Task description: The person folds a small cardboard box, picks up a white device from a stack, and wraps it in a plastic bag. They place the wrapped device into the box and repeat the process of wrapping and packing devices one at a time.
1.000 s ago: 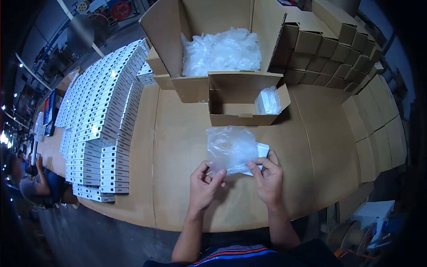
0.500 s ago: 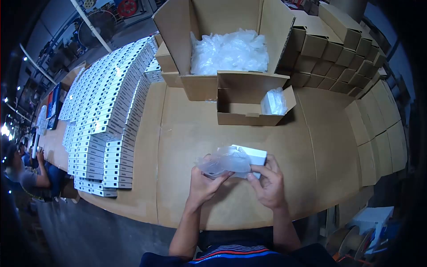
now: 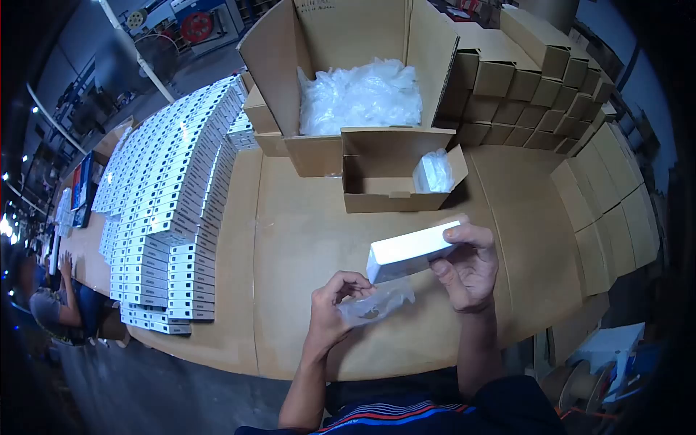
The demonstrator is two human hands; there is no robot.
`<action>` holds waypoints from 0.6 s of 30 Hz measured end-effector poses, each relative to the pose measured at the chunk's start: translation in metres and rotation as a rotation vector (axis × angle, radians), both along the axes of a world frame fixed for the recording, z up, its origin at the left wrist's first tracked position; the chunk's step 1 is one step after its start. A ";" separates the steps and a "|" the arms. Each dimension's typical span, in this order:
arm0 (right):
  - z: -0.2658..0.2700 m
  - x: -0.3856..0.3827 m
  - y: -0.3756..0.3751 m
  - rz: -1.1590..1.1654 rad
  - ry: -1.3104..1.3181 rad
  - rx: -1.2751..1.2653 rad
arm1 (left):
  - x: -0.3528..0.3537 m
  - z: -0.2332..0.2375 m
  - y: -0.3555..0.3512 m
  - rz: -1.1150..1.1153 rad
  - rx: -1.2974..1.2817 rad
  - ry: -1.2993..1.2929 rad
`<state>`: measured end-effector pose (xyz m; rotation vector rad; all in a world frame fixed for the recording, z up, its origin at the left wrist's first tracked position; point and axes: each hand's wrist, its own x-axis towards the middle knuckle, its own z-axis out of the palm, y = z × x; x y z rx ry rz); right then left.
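Head camera: A slim white box (image 3: 409, 250) rises above the bench (image 3: 290, 283), tilted and pinched at its far right end between the thumb and fingers of the right hand (image 3: 467, 261). The left hand (image 3: 337, 308), held apart from the right, grips a crumpled clear plastic bag (image 3: 380, 304) just below the box's near corner. Half a second ago box and bag overlapped low between both hands; now the box has been lifted and turned, and the bag is bunched to one side — leaving the box unwrapped, by the look of it. Whether the two touch cannot be told.

Beyond the hands stands an open brown carton (image 3: 395, 204), its front wall between them and its inside; a plastic-wrapped box (image 3: 433, 174) occupies its right end. Close behind, a large carton (image 3: 432, 61) holds a heap of clear plastic (image 3: 362, 98). Stacked white boxes (image 3: 163, 196) line the left, brown cartons (image 3: 525, 94) the far right — and a co-worker (image 3: 54, 308) sits at the left edge.
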<state>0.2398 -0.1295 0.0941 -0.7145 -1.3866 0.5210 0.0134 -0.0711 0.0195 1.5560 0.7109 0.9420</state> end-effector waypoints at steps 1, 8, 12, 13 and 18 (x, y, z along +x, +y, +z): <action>0.000 0.002 0.001 0.004 0.016 0.014 | 0.000 0.002 -0.001 0.011 -0.039 0.031; -0.004 0.010 -0.001 0.008 -0.008 -0.012 | -0.007 -0.008 -0.003 0.005 -0.023 0.092; -0.016 0.017 -0.004 0.011 0.032 -0.031 | -0.005 -0.001 -0.005 0.026 -0.050 0.138; -0.016 0.018 -0.004 0.020 -0.020 -0.050 | -0.005 -0.004 -0.005 0.030 -0.038 0.126; -0.008 0.016 0.006 0.013 -0.184 -0.115 | -0.004 -0.016 -0.003 0.008 -0.033 0.099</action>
